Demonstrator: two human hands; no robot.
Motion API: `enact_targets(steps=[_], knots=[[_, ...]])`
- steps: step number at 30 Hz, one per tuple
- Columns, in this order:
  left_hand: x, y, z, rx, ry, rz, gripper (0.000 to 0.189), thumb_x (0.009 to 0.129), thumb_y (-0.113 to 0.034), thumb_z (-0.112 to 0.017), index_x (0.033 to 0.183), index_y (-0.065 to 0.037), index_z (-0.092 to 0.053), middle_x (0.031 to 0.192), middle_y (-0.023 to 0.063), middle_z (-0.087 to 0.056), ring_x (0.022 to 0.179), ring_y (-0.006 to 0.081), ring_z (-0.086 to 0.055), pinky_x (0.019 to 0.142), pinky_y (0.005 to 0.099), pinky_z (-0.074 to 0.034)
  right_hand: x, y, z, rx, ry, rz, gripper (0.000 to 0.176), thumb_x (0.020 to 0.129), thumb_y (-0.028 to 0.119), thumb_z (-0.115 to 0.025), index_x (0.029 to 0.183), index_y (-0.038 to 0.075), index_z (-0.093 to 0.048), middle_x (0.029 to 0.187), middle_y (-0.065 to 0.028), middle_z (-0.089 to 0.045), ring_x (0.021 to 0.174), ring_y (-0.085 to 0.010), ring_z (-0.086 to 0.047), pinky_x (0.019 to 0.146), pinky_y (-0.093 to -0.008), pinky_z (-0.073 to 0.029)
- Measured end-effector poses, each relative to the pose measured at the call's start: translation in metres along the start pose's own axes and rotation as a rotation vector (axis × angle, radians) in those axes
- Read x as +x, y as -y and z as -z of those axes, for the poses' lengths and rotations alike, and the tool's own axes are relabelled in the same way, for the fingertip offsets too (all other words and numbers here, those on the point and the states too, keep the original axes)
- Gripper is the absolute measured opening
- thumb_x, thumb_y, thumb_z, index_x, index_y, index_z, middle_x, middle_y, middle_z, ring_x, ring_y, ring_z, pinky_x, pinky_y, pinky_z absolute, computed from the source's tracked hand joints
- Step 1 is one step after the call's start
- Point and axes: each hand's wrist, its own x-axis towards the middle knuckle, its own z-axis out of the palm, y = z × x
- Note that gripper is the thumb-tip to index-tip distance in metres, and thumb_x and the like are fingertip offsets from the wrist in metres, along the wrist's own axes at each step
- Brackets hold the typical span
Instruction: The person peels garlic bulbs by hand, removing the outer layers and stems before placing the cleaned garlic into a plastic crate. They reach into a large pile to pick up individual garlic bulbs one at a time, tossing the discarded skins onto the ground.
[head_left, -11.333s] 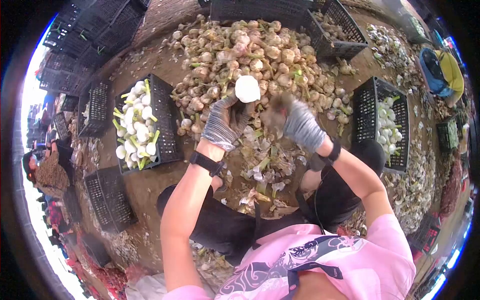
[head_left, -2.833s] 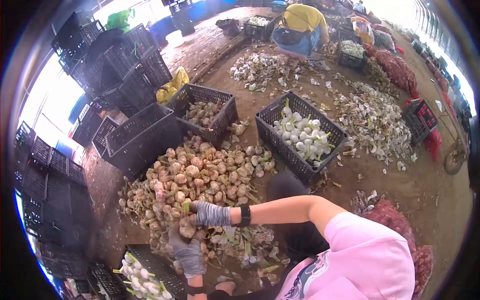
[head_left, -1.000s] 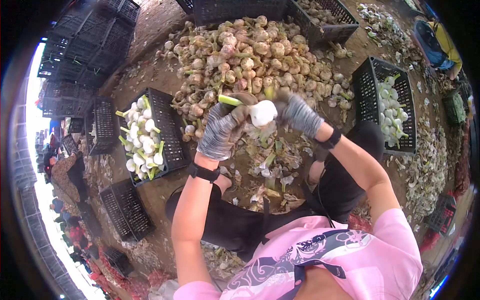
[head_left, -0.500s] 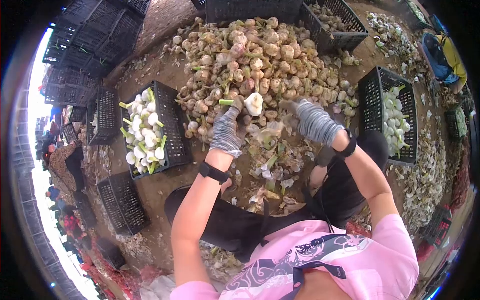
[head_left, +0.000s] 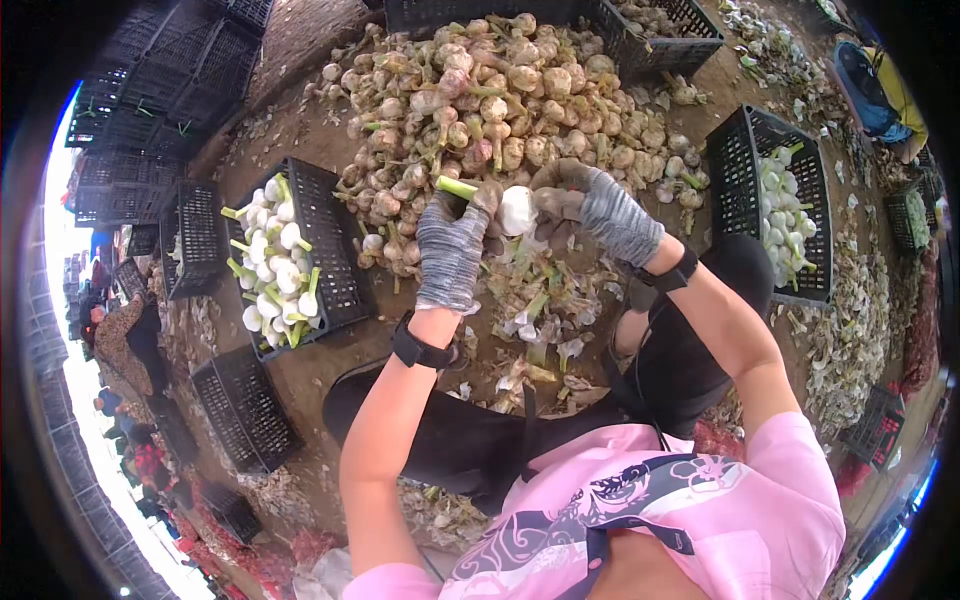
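Observation:
A white garlic bulb (head_left: pixel 517 212) with a cut green stem sits between my two gloved hands, over the front of a heap of unpeeled garlic (head_left: pixel 490 110). My left hand (head_left: pixel 455 225) is closed round the stem, whose green end sticks out on the left. Curled fingers of my right hand (head_left: pixel 590 205) press on the bulb's right side; their tips are partly hidden. Loose papery skins (head_left: pixel 545 295) lie on the ground below the hands.
Black crates of white garlic bulbs stand on the left (head_left: pixel 275 260) and on the right (head_left: pixel 785 220). An upturned-looking black crate (head_left: pixel 245 410) lies nearer on the left. Stacked crates (head_left: pixel 165 75) rise at the back left. Another person (head_left: pixel 135 335) is at far left.
My right hand has moved left onto the bulb, its fingers now curled against it. The bulb looks whiter and has shifted slightly right; the whole view has shifted a little.

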Motion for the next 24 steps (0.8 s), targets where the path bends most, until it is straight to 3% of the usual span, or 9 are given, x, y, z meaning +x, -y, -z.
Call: enact_targets(steps=[3, 7, 9, 11, 13, 17, 19, 20, 24], knots=[[-0.003, -0.002, -0.004, -0.028, 0.015, -0.032, 0.021, 0.080, -0.019, -0.064, 0.088, -0.002, -0.055, 0.071, 0.0005, -0.057, 0.057, 0.0039, -0.050, 0.047, 0.0189, -0.042, 0.000, 0.001, 0.001, 0.053, -0.055, -0.059, 0.032, 0.084, 0.025, -0.058, 0.099, -0.002, -0.052, 0.082, -0.0042, -0.059, 0.074, -0.0124, -0.055, 0.065, -0.0265, -0.047], [-0.010, -0.011, -0.013, 0.063, -0.016, -0.099, 0.019, 0.079, -0.016, -0.064, 0.087, -0.001, -0.055, 0.073, 0.0005, -0.057, 0.060, 0.0038, -0.051, 0.050, 0.0191, -0.043, 0.002, -0.014, -0.009, -0.513, -0.241, 0.266, 0.028, 0.079, 0.021, -0.063, 0.093, -0.001, -0.052, 0.078, -0.0035, -0.057, 0.074, -0.0119, -0.052, 0.069, -0.0273, -0.045], [-0.008, -0.005, -0.015, 0.085, -0.020, -0.365, 0.018, 0.079, -0.014, -0.064, 0.088, -0.002, -0.055, 0.073, 0.0008, -0.057, 0.060, 0.0040, -0.051, 0.052, 0.0198, -0.044, -0.003, -0.008, -0.012, -0.534, -0.280, 0.365, 0.024, 0.075, 0.015, -0.066, 0.090, 0.000, -0.053, 0.077, -0.0050, -0.057, 0.073, -0.0120, -0.051, 0.069, -0.0268, -0.045], [-0.010, -0.006, -0.014, 0.061, 0.005, -0.360, 0.016, 0.080, -0.015, -0.063, 0.088, -0.003, -0.055, 0.073, 0.0010, -0.057, 0.058, 0.0041, -0.051, 0.052, 0.0199, -0.044, 0.000, -0.012, -0.003, -0.237, -0.193, 0.354, 0.022, 0.073, 0.009, -0.065, 0.089, 0.001, -0.052, 0.077, -0.0061, -0.056, 0.072, -0.0123, -0.052, 0.068, -0.0270, -0.045], [-0.012, -0.015, -0.011, -0.073, 0.061, -0.087, 0.016, 0.081, -0.017, -0.062, 0.088, -0.004, -0.056, 0.071, 0.0007, -0.057, 0.057, 0.0043, -0.051, 0.051, 0.0199, -0.044, 0.007, -0.019, 0.015, -0.282, -0.284, 0.291, 0.022, 0.073, 0.008, -0.063, 0.090, 0.000, -0.054, 0.079, -0.0102, -0.059, 0.072, -0.0177, -0.055, 0.068, -0.0290, -0.045], [-0.007, -0.007, -0.002, -0.292, 0.146, -0.002, 0.017, 0.083, -0.020, -0.059, 0.090, -0.005, -0.056, 0.068, -0.0007, -0.057, 0.055, 0.0056, -0.052, 0.051, 0.0190, -0.044, 0.020, -0.031, 0.045, -0.637, -0.476, 0.208, 0.026, 0.076, 0.016, -0.061, 0.093, -0.002, -0.056, 0.086, -0.0158, -0.062, 0.078, -0.0266, -0.058, 0.070, -0.0328, -0.045], [-0.007, -0.005, -0.004, -0.303, 0.140, 0.003, 0.015, 0.083, -0.019, -0.059, 0.090, -0.005, -0.055, 0.070, -0.0008, -0.057, 0.056, 0.0050, -0.052, 0.051, 0.0183, -0.044, 0.016, -0.044, 0.041, -0.813, -0.388, 0.534, 0.021, 0.083, 0.018, -0.055, 0.090, -0.001, -0.053, 0.080, -0.0037, -0.058, 0.070, -0.0071, -0.053, 0.062, -0.0218, -0.044], [-0.009, -0.007, -0.007, -0.202, 0.112, -0.057, 0.015, 0.083, -0.018, -0.059, 0.090, -0.005, -0.055, 0.072, -0.0007, -0.057, 0.057, 0.0046, -0.052, 0.052, 0.0183, -0.044, 0.005, -0.024, 0.021, -0.453, -0.309, 0.253, 0.030, 0.083, 0.026, -0.057, 0.093, -0.001, -0.052, 0.080, -0.0032, -0.058, 0.071, -0.0076, -0.054, 0.062, -0.0219, -0.045], [-0.012, 0.000, -0.011, -0.071, 0.143, -0.094, 0.014, 0.083, -0.016, -0.059, 0.091, -0.005, -0.055, 0.078, -0.0004, -0.057, 0.063, 0.0036, -0.051, 0.054, 0.0182, -0.044, -0.001, -0.019, 0.012, -0.287, -0.179, 0.099, 0.033, 0.082, 0.029, -0.059, 0.094, -0.001, -0.051, 0.081, -0.0080, -0.060, 0.072, -0.0166, -0.061, 0.061, -0.0278, -0.049]])
